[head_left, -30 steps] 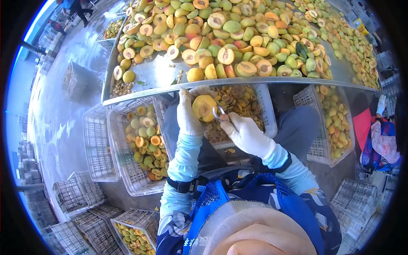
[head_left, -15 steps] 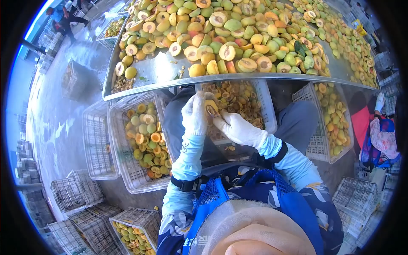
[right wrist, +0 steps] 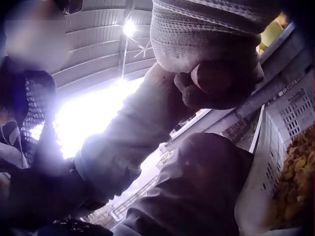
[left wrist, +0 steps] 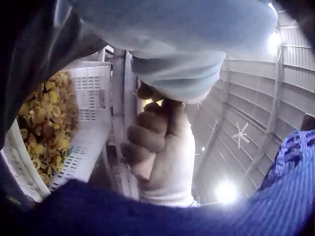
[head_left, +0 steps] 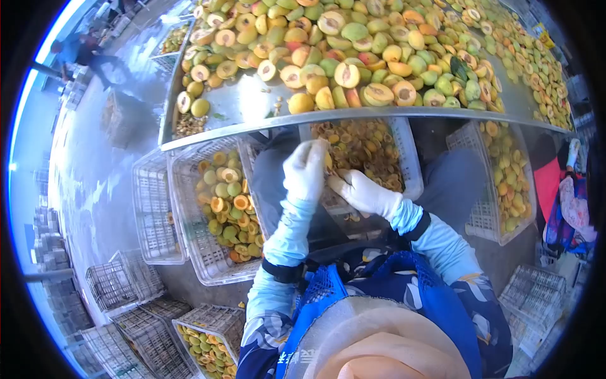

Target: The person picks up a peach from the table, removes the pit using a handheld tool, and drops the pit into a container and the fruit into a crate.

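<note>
Yellow fruit [head_left: 328, 163], only a small part of it showing, sits between your two hands, above the crate at your knees. Your white-gloved left hand [head_left: 305, 169] has its fingers curled round that fruit. Your white-gloved right hand [head_left: 369, 192], just beside it, is closed on a small brown-ended tool [head_left: 334, 174], mostly hidden.

Below your hands, a white perforated plastic crate [head_left: 413, 161] holds a deep layer of yellow and brown fruit pieces [head_left: 372, 146]. To your left, a second white slatted plastic crate [head_left: 194, 243] holds green, yellow and orange halved fruit [head_left: 230, 211], heaped toward the side nearest you; just beyond it stands a greyish-white lattice crate [head_left: 151, 215]. To your right, a tilted-looking white plastic crate [head_left: 478, 211] carries yellow-green fruit [head_left: 510, 183]. Behind you on the left, a grey slatted crate [head_left: 224, 321] contains green-yellow halves [head_left: 205, 346].

In front, a silver metal desk [head_left: 249, 107] bears a broad heap of halved yellow and green fruit [head_left: 353, 50], with small pale-brown bits [head_left: 189, 125] gathered in its near left corner.
</note>
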`<state>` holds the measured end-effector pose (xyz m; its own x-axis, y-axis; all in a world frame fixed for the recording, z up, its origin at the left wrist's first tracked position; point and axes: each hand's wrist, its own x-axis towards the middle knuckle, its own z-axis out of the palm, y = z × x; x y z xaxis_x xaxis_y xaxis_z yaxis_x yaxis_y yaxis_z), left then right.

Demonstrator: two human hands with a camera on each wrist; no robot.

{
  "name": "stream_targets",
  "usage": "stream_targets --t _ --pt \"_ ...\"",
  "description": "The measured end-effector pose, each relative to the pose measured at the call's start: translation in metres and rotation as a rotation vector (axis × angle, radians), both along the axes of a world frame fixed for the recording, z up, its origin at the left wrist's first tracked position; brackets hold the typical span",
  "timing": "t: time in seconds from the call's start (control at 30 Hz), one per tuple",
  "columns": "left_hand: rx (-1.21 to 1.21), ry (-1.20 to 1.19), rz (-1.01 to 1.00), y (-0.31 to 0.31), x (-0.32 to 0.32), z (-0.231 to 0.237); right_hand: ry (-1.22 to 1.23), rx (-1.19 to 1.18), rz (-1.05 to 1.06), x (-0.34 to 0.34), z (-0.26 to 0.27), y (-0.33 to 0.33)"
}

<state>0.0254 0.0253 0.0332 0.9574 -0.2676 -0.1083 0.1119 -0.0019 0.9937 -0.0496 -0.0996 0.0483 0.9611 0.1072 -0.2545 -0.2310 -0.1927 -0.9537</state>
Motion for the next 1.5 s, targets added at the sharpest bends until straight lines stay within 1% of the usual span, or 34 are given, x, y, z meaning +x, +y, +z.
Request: stream_targets --t 0.03,0.07,0.1,0.17,0.2,0.27,0.3,0.37,0.43,0.5,0.57,0.63,0.67,0.7,0.77,0.8,0.83,0.9,0.93,0.97,1.03,1.07,1.1,1.17,1.2,1.23,1.27,1.3,1.33,1.37,1.4,1.43,1.47,1.5 --pt "0.002 0.125 -0.076 0.003 0.007 0.007 0.294 0.144 0.073 0.000 0.010 -0.004" --pt "-0.206 0.261 -0.265 0.008 0.018 0.001 0.277 0.178 0.117 -0.001 0.002 -0.005" --pt "-0.211 0.318 -0.272 0.009 0.019 -0.004 0.289 0.181 0.113 -0.004 -0.001 -0.006" --pt "-0.226 0.275 -0.355 0.013 0.023 -0.003 0.445 0.350 0.062 -0.002 0.000 -0.006" --pt "-0.223 0.279 -0.354 0.010 0.019 -0.003 0.408 0.379 0.047 -0.004 -0.003 -0.004" --pt "-0.439 0.147 0.081 -0.005 0.003 0.006 0.384 0.361 0.021 -0.003 0.003 -0.005" --pt "-0.439 0.147 0.079 -0.009 -0.003 0.001 0.356 0.339 -0.004 -0.001 0.007 -0.007" --pt "-0.135 -0.038 0.201 -0.012 -0.012 -0.005 0.346 0.290 0.036 0.006 0.009 -0.006" --pt "-0.110 0.015 0.196 -0.008 -0.014 -0.005 0.347 0.246 0.082 0.003 0.006 -0.005" --pt "-0.120 0.000 0.213 -0.011 -0.015 -0.007 0.507 0.645 0.116 0.003 0.002 -0.014" --pt "-0.184 -0.047 0.230 -0.012 -0.016 -0.016 0.540 0.583 0.098 0.001 0.010 -0.010" --pt "0.069 -0.152 0.196 -0.013 -0.010 -0.017 0.471 0.337 0.091 0.001 0.011 -0.009" --pt "0.162 0.002 0.129 -0.013 -0.012 -0.004 0.519 0.397 0.085 0.000 0.010 -0.010" --pt "0.155 0.000 0.126 -0.013 -0.014 -0.006 0.517 0.392 0.081 -0.004 0.003 -0.010" --pt "0.008 -0.068 0.182 -0.014 -0.017 -0.003 0.595 0.905 0.010 -0.012 -0.008 -0.003" --pt "-0.098 0.031 0.160 -0.011 -0.023 0.000 0.587 0.836 -0.007 -0.015 -0.011 -0.002" --pt "-0.096 0.038 0.158 -0.011 -0.021 -0.005 0.592 0.839 -0.012 -0.011 -0.004 -0.005" --pt "0.055 -0.122 0.139 -0.013 -0.012 -0.016 0.553 0.445 0.092 0.001 0.008 -0.012" --pt "0.072 -0.139 0.084 -0.014 -0.009 -0.014 0.586 0.570 0.060 0.000 0.009 -0.013" --pt "0.065 -0.135 0.081 -0.014 -0.009 -0.012 0.589 0.565 0.054 -0.002 0.006 -0.013" --pt "-0.231 0.064 0.059 -0.011 -0.016 -0.007 0.578 0.858 -0.018 -0.013 -0.004 -0.008" --pt "-0.304 0.011 0.110 -0.015 -0.017 -0.020 0.578 0.900 -0.048 -0.016 -0.004 -0.007" --pt "-0.305 0.017 0.108 -0.018 -0.012 -0.023 0.582 0.900 -0.053 -0.016 -0.007 -0.008" --pt "-0.575 0.427 -0.112 -0.017 0.000 -0.023 0.602 0.880 -0.115 -0.016 -0.014 -0.011" --pt "-0.674 0.686 -0.297 -0.010 0.007 -0.016 0.609 0.879 -0.118 -0.016 -0.015 -0.012" --pt "-0.677 0.691 -0.298 -0.013 0.009 -0.018 0.586 0.763 -0.123 -0.015 -0.015 -0.015" --pt "-0.462 0.529 -0.268 -0.018 0.012 -0.022 0.559 0.649 -0.133 -0.013 -0.016 -0.017" --pt "-0.251 0.371 -0.231 -0.021 0.010 -0.026 0.569 0.648 -0.142 -0.012 -0.018 -0.020" --pt "-0.244 0.283 -0.176 -0.025 0.008 -0.031 0.544 0.537 -0.082 -0.007 -0.020 -0.023" --pt "-0.247 0.285 -0.177 -0.024 0.010 -0.040 0.507 0.429 -0.024 -0.003 -0.022 -0.026" --pt "-0.251 0.324 -0.204 -0.022 0.015 -0.052 0.553 0.587 -0.006 -0.002 -0.037 -0.029" --pt "-0.254 0.369 -0.230 -0.020 0.017 -0.055 0.558 0.585 -0.010 -0.002 -0.037 -0.030" --pt "-0.259 0.501 -0.213 -0.017 0.016 -0.058 0.627 0.680 -0.013 -0.002 -0.037 -0.028" --pt "-0.264 0.502 -0.210 -0.021 0.017 -0.060 0.693 0.772 -0.012 0.001 -0.036 -0.028"
